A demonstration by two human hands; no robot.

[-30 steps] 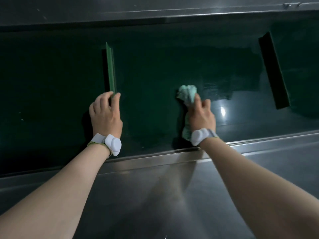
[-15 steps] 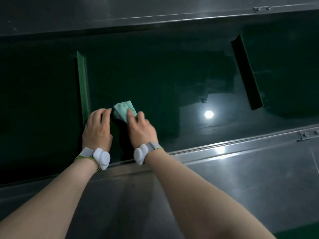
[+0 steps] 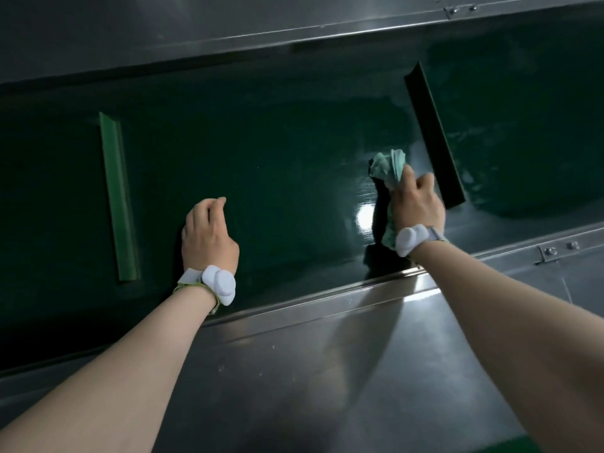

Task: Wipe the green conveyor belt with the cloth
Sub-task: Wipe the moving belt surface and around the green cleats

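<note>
Right now your right hand (image 3: 416, 201) sits at the right of the frame, its fingers (image 3: 425, 179) curled round a bunched pale green cloth (image 3: 389, 166), which is pressed onto the green conveyor belt (image 3: 277, 152) just beside the dark upright rib (image 3: 434, 138) at the upper right. Part of the cloth sticks out beyond your fingers toward the top of the frame and part trails under your wrist, so, as I judge it, you hold it wadded to put weight through the palm and have a thick pad for scrubbing close against the rib. Your left hand (image 3: 209, 235) rests on the belt at centre left, holding nothing, with the fingers loosely bent and the tips on the surface; that looks like a brace to steady you as you lean over the metal rail (image 3: 294, 307) that crosses the lower middle of the frame. To the right of the dark rib the belt shows pale smears, while the stretch between the two ribs looks glossy and carries a bright spot of reflected light just left of your right wrist, so the section under your hands seems largely covered. Counting what shows: one cloth, two hands, two white wrist bands (image 3: 219, 284), one on each wrist, and two ribs standing on the belt, the lighter green rib (image 3: 117, 197) at the left and the dark one at the right.
</note>
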